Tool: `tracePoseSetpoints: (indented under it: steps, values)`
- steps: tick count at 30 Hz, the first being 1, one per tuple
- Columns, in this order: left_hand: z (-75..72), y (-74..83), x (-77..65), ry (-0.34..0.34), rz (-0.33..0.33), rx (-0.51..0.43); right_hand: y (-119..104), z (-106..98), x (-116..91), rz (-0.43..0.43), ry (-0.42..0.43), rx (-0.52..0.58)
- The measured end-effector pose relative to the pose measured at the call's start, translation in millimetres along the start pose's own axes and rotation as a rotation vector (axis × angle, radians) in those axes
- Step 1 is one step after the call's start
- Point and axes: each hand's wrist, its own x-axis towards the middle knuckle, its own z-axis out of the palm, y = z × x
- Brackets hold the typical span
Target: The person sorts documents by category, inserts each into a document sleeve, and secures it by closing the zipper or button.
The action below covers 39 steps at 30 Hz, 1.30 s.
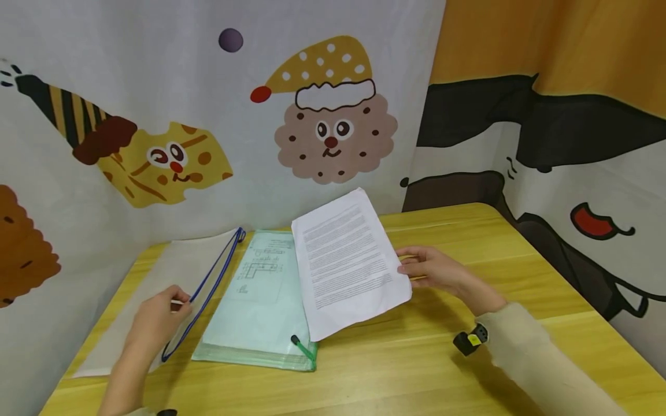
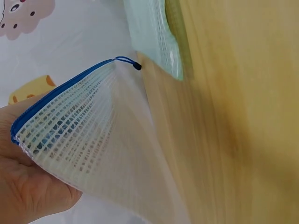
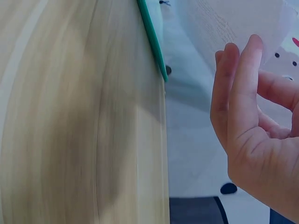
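My left hand (image 1: pixel 156 320) pinches the blue-zipped edge of a white translucent mesh zip document pouch (image 1: pixel 137 294) at the table's left side. The blue edges stand apart, so its mouth gapes. In the left wrist view, the pouch (image 2: pixel 88 135) lies over the fingers of that hand (image 2: pixel 32 182). My right hand (image 1: pixel 434 268) holds printed paper (image 1: pixel 346 266) by its right edge, tilted up above the table. In the right wrist view, the fingers of this hand (image 3: pixel 243 102) reach to the paper (image 3: pixel 219 23). Between the hands lies a pale green zip document pouch (image 1: pixel 244 323), partly covered by the paper.
A drawing with small text shows through the green pouch, whose green zip pull (image 1: pixel 304 349) hangs at its near right corner. The wooden table (image 1: pixel 395 370) meets a cartoon-printed curtain (image 1: pixel 333 196) at its back and right edges.
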Motion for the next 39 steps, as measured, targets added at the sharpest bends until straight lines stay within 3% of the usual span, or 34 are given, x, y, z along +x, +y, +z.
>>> tracePoseSetpoints:
  steps: [10,16,21,29,39]
  values:
    - [7.1,6.7,-1.5,0.003,0.006,-0.074,2,28,24,-0.003,-0.061,0.032]
    - [10.7,8.6,-0.9,-0.038,-0.037,-0.151,3,44,35,0.012,-0.079,0.061]
    - [13.2,8.1,-0.4,-0.043,-0.051,-0.16,3,57,44,0.019,-0.111,0.085]
    - [18.6,11.3,1.1,-0.039,-0.041,-0.186,2,68,51,0.022,-0.148,0.106]
    - [23.1,21.5,0.2,-0.071,-0.079,-0.222,0,78,57,0.013,-0.175,0.142]
